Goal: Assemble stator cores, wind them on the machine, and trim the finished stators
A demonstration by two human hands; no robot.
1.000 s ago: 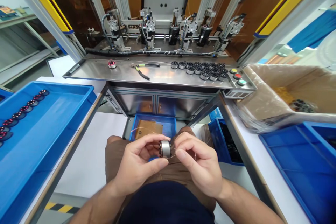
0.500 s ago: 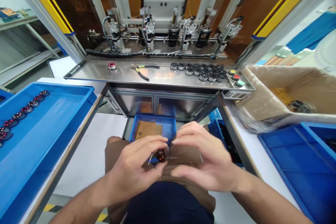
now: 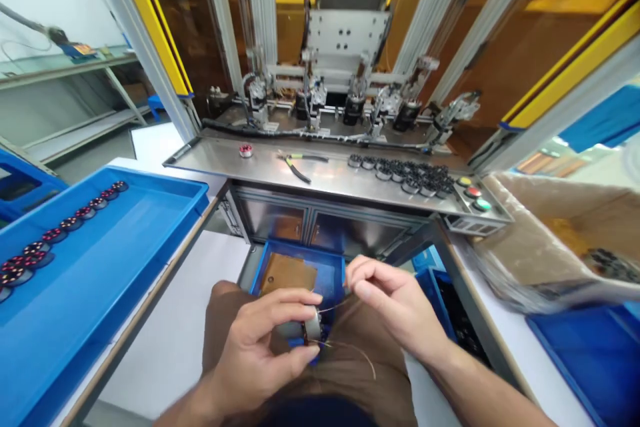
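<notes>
Over my lap, my left hand (image 3: 260,347) is closed round a small wound motor stator (image 3: 312,328), a silver ring with dark coils. Thin copper wire (image 3: 350,347) trails from it, one strand curling down to the right. My right hand (image 3: 395,303) is just right of the stator, its thumb and forefinger pinched on a strand of that wire running up from it. Both hands hover above a small blue bin (image 3: 330,270) that holds a brown sheet.
A steel machine shelf (image 3: 280,177) ahead carries a red-wound stator (image 3: 245,151), pliers (image 3: 299,165), several dark stators (image 3: 405,177) and three coloured buttons (image 3: 473,192). On the left, a blue tray (image 3: 100,267) holds a row of wound stators; a lined cardboard box (image 3: 565,240) sits right.
My view has tilted up and shifted left. The stator has turned in my left hand, and my right hand has drawn back up and to the right, pulling a wire strand.
</notes>
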